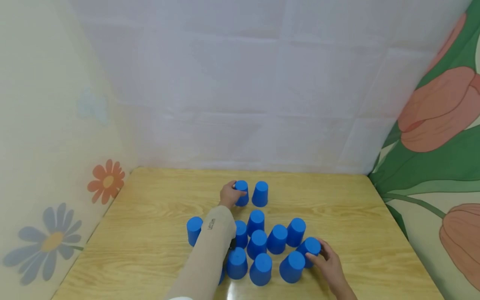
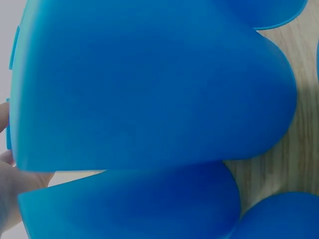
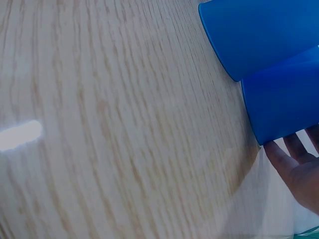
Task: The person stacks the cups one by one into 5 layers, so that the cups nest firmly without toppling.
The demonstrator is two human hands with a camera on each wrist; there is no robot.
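Observation:
Upside-down blue plastic cups stand on the wooden table. At the back, my left hand point(image 1: 229, 195) grips a blue cup point(image 1: 241, 186), thumb across its front; a second cup point(image 1: 261, 195) stands just right of it. My right hand point(image 1: 331, 266) holds the rightmost cup point(image 1: 311, 245) between thumb and fingers, close beside another cup point(image 1: 292, 267). From the right wrist, fingers point(image 3: 285, 160) show against the held cup's side point(image 3: 284, 104). Near cups point(image 2: 149, 89) fill most of the left wrist view, with part of the left hand point(image 2: 12, 191) at its edge.
Several more cups cluster mid-table, among them a front one point(image 1: 260, 270). One cup point(image 1: 194, 230) stands apart on the left, and my left sleeve point(image 1: 208, 254) hides part of the group. A white cloth point(image 1: 240, 104) hangs behind the table point(image 1: 150, 200).

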